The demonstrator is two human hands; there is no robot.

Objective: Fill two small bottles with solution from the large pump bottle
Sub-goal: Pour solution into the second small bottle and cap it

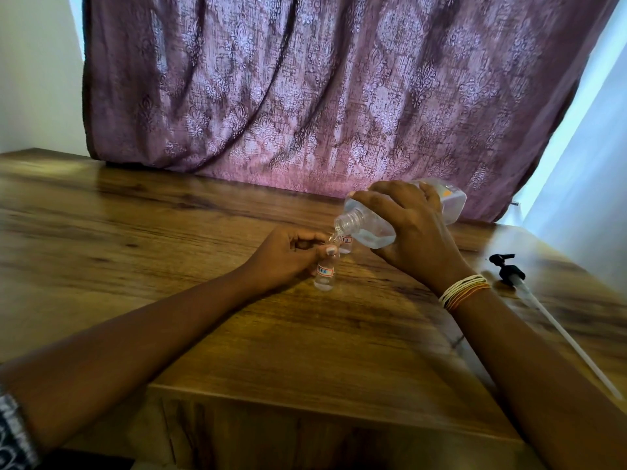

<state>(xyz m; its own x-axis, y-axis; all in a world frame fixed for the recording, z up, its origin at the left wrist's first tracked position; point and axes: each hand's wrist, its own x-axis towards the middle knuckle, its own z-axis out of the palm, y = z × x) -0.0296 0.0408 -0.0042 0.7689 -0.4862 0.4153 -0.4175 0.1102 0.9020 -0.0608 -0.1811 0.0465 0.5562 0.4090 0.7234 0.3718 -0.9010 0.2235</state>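
right grip (407, 225) tilting large bottle (369, 228), left grip (288, 256) pinching small bottle (325, 274)

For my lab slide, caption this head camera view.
Right hand tips the uncapped large bottle into a small bottle held by the left hand; pump lies aside.

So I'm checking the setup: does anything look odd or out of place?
The pump is off the large bottle and lies on the table at right. The right hand pours straight from the open neck.
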